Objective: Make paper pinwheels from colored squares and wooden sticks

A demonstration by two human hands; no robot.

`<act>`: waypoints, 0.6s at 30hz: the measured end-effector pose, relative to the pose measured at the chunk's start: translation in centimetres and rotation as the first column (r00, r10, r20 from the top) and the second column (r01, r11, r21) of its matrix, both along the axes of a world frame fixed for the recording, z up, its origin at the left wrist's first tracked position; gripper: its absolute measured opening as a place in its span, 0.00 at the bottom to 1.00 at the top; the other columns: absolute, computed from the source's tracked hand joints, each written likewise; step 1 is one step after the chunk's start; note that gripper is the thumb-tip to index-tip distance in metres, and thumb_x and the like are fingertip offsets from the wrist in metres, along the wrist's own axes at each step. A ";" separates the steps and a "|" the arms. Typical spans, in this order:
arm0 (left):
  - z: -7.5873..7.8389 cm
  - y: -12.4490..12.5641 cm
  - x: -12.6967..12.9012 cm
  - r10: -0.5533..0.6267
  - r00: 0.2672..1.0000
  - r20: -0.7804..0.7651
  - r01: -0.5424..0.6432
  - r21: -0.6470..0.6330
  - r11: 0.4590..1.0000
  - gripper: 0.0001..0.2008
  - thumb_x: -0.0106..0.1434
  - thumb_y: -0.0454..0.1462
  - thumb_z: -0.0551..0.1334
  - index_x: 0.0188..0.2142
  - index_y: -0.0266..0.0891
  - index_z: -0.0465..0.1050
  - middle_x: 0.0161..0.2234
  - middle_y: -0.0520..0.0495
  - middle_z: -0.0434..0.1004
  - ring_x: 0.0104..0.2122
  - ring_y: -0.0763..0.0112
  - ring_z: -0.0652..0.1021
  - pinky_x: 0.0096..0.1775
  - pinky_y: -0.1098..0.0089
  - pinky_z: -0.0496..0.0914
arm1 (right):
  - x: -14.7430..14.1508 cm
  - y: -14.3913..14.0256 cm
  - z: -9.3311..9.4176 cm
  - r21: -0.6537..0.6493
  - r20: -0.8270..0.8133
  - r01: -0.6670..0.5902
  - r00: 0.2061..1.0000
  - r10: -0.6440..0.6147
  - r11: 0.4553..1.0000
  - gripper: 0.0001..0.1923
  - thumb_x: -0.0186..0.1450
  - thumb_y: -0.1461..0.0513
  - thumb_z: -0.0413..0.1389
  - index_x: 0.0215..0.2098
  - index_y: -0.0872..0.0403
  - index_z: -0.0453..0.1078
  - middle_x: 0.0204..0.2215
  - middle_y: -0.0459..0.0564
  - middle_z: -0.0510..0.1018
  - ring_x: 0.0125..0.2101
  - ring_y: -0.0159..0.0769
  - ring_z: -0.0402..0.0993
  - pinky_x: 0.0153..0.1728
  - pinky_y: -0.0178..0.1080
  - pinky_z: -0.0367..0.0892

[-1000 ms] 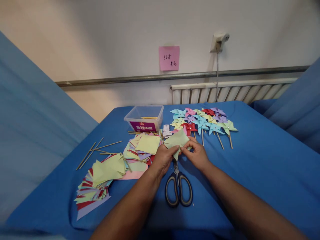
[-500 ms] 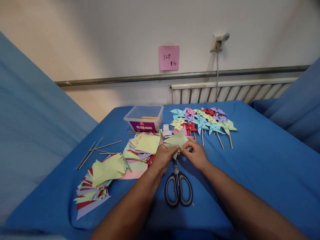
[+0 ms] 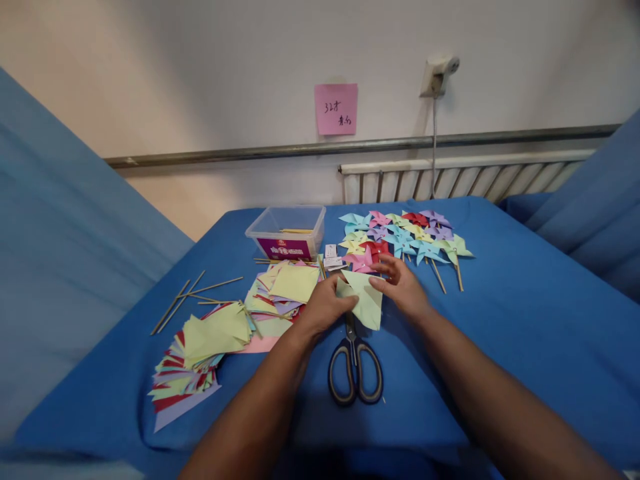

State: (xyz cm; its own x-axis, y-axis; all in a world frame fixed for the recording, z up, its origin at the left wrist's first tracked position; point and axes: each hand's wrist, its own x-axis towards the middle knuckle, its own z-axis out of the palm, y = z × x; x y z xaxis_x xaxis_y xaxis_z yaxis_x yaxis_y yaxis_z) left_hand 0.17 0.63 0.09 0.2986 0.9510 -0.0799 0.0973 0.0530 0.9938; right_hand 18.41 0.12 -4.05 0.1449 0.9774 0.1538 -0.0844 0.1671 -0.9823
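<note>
**Hands fold a pale green paper square above the scissors**

Left hand (image 3: 324,308) pinches the left edge of a pale green paper square (image 3: 364,297), thumb on top and fingers curled beneath. The right hand (image 3: 404,285) grips the sheet's upper right corner, fingers closed lightly on it. The paper is lifted just above the blue cloth-covered table (image 3: 525,320), tilted, with one corner pointing down toward the black-handled metal scissors (image 3: 354,370), which lie on the cloth directly below with their blades running under the sheet.

Just left of the left hand lies a loose heap of yellow, green and pink paper squares (image 3: 283,288). Further left and nearer the person sits a fanned stack of yellow, red and purple cut paper (image 3: 200,353). Thin wooden sticks (image 3: 197,297) lie scattered beyond that stack. A clear plastic box with a purple label (image 3: 287,233) stands behind the heap. Finished multicoloured paper pinwheels on sticks (image 3: 405,237) lie in a cluster just beyond the right hand. A pink sticky note (image 3: 336,109) hangs on the wall.
</note>
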 end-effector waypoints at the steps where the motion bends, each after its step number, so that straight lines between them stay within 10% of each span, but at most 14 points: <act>1: 0.2 -0.1 -0.1 -0.037 0.999 -0.032 0.038 0.029 0.999 0.17 0.45 0.33 0.69 0.38 0.35 0.78 0.32 0.46 0.80 0.28 0.67 0.75 0.32 0.71 0.67 | 0.1 -0.1 0.1 -0.024 0.014 -0.063 0.998 0.063 0.998 0.32 0.51 0.54 0.67 0.52 0.50 0.66 0.42 0.54 0.80 0.42 0.46 0.77 0.43 0.50 0.72; 6: 0.5 -0.4 -0.2 -0.110 0.979 -0.174 0.138 0.158 0.978 0.17 0.46 0.32 0.67 0.39 0.36 0.79 0.32 0.46 0.81 0.29 0.66 0.75 0.32 0.71 0.67 | -0.5 -0.9 0.2 -0.091 0.043 -0.279 0.958 0.283 0.956 0.29 0.47 0.59 0.69 0.47 0.51 0.70 0.35 0.47 0.81 0.34 0.40 0.78 0.36 0.43 0.72; 12: 0.4 -0.3 -0.2 -0.030 0.978 -0.205 0.076 0.221 0.972 0.19 0.47 0.32 0.68 0.42 0.38 0.78 0.38 0.45 0.81 0.33 0.63 0.77 0.37 0.69 0.68 | -1.2 -0.8 0.3 -0.072 0.045 -0.227 0.972 0.230 0.971 0.22 0.47 0.61 0.68 0.39 0.52 0.72 0.34 0.46 0.80 0.34 0.39 0.77 0.38 0.42 0.71; 18: -0.1 -0.2 0.5 0.169 0.968 0.183 -0.150 -0.117 0.982 0.24 0.47 0.35 0.72 0.45 0.36 0.75 0.37 0.43 0.80 0.35 0.64 0.78 0.38 0.68 0.70 | -2.1 -1.1 0.7 -0.115 -0.193 -0.045 0.981 0.022 0.992 0.22 0.48 0.58 0.67 0.39 0.53 0.70 0.33 0.47 0.80 0.30 0.37 0.75 0.35 0.40 0.69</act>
State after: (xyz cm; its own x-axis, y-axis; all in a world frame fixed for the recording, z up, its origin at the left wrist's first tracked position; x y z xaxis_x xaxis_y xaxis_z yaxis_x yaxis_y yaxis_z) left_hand 0.65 0.43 -0.03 0.1627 0.9775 -0.1341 -0.1122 0.1534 0.9818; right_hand 16.29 -0.93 -3.30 0.1275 0.9918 0.0091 -0.2760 0.0443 -0.9601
